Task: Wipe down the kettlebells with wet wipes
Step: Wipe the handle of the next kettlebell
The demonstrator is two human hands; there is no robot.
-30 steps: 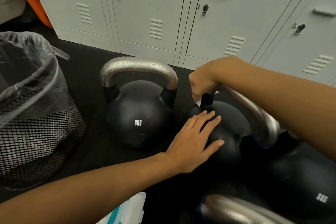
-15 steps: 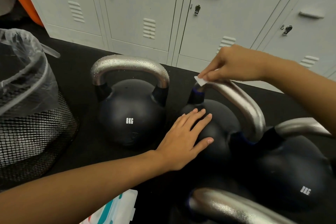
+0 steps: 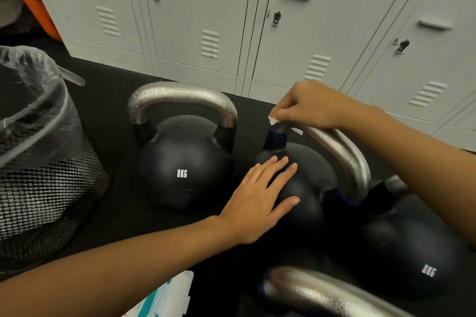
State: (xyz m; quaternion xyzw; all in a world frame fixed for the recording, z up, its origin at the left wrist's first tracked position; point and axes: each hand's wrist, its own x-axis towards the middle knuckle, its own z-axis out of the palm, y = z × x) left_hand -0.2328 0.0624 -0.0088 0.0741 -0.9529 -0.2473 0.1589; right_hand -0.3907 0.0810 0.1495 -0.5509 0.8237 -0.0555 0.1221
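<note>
A black floor (image 3: 110, 80) runs up to a row of pale grey lockers (image 3: 195, 15), with a lined mesh bin (image 3: 43, 188) at the left and black kettlebells standing on it, 2 marked 8KG. The left hand (image 3: 260, 201) lies flat, fingers straight, on the middle kettlebell (image 3: 311, 188). The right hand (image 3: 309, 105) pinches a white wet wipe (image 3: 273, 120) against that kettlebell's steel handle (image 3: 342, 154).
</note>
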